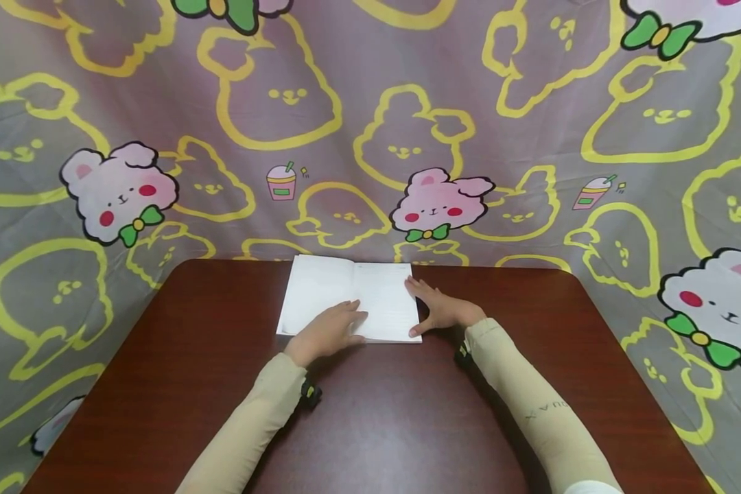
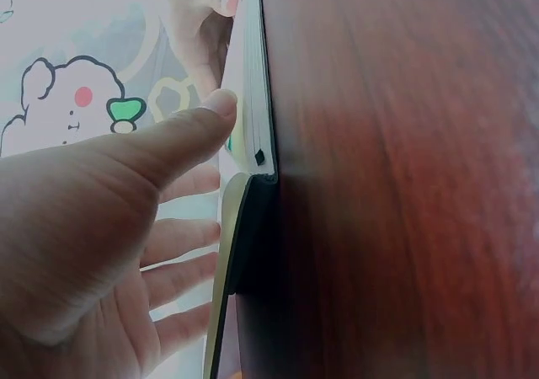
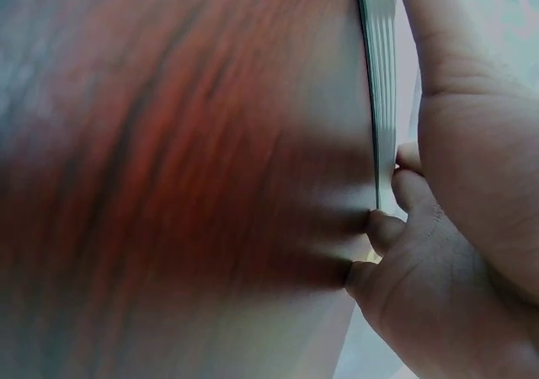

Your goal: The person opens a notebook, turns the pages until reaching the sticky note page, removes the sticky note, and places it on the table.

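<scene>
An open notebook (image 1: 318, 288) with white pages lies on the far part of the table, its lower edge toward me. Across the lower middle of the spread reaches my left hand (image 1: 327, 333), fingers extended over the pages by the centre fold. In the left wrist view its thumb (image 2: 189, 139) points along the near page edge, close to the dark cover (image 2: 253, 236). My right hand (image 1: 442, 309) is at the notebook's right side, fingers spread. Its thumb touches the lower right corner; some fingertips (image 3: 386, 232) meet the side edge and tabletop in the right wrist view.
The dark reddish-brown table (image 1: 364, 418) extends toward me and to both sides. A patterned curtain (image 1: 346, 82) with cartoon rabbits hangs behind the far edge and along both sides. Small dark wrist devices (image 1: 310, 393) sit at both sleeve cuffs.
</scene>
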`<state>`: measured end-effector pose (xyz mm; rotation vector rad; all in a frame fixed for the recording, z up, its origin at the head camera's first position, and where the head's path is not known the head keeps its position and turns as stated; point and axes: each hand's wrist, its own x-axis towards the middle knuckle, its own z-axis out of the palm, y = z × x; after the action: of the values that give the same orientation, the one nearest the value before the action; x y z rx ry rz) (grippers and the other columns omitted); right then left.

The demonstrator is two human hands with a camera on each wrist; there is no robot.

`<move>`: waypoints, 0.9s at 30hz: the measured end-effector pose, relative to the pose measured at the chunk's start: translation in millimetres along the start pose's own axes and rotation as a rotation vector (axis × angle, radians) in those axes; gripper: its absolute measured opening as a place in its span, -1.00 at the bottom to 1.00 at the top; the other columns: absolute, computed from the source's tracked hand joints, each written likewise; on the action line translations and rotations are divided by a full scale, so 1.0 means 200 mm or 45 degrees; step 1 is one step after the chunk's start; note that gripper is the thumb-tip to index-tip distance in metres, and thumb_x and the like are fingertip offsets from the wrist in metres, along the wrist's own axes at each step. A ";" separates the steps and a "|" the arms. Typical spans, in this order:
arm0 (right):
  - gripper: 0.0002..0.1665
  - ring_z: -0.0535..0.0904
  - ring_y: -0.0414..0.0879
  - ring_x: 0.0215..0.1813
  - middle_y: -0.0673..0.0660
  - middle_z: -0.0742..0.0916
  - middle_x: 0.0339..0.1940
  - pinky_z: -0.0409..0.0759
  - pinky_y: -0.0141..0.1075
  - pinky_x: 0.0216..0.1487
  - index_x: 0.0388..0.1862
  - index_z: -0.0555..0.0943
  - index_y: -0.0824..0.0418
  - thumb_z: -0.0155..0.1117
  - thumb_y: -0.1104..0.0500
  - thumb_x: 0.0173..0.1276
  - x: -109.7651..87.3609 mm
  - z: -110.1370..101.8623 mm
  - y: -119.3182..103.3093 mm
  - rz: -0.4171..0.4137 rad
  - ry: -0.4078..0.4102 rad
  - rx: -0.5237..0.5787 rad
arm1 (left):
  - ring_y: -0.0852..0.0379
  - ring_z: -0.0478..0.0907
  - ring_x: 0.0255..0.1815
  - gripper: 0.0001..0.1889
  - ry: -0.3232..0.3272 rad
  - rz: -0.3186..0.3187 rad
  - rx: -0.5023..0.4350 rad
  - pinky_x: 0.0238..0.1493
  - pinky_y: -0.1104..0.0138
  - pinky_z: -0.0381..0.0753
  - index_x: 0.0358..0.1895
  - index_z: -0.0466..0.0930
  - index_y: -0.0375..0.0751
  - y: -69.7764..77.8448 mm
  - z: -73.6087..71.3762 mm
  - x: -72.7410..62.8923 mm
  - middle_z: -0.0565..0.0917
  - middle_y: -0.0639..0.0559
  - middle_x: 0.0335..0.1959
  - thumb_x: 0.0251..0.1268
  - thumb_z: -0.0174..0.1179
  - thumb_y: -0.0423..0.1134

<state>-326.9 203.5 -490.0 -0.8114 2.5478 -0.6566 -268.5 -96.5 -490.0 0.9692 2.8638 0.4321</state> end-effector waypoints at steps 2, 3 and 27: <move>0.49 -0.31 0.21 0.70 0.25 -0.13 0.72 -0.28 0.26 0.60 0.68 -0.22 0.29 0.59 -0.17 0.14 0.00 0.00 0.00 0.005 -0.006 -0.009 | -0.20 0.28 0.55 -0.37 -0.001 0.003 -0.006 0.55 0.04 0.23 0.41 0.48 -0.24 0.00 -0.01 -0.01 0.33 -0.27 0.53 0.40 0.29 0.04; 0.49 -0.32 0.20 0.70 0.25 -0.14 0.72 -0.28 0.25 0.61 0.69 -0.22 0.29 0.59 -0.17 0.14 0.00 0.00 0.00 0.009 -0.008 -0.011 | -0.20 0.27 0.55 -0.37 -0.003 0.005 -0.009 0.55 0.03 0.23 0.41 0.48 -0.25 0.00 -0.01 -0.01 0.33 -0.26 0.53 0.41 0.28 0.03; 0.59 -0.20 0.20 0.70 0.31 -0.09 0.70 -0.01 0.14 0.62 0.67 -0.18 0.35 0.68 -0.19 -0.02 -0.03 -0.02 0.04 -0.023 0.041 0.013 | -0.21 0.35 0.50 -0.47 0.064 0.085 -0.092 0.50 0.03 0.30 0.36 0.51 -0.33 -0.03 -0.03 -0.06 0.42 -0.31 0.46 0.45 0.26 -0.10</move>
<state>-328.2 213.9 -490.4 -0.8279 2.5665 -0.6927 -263.2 -110.1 -485.4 1.0586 2.8444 0.5701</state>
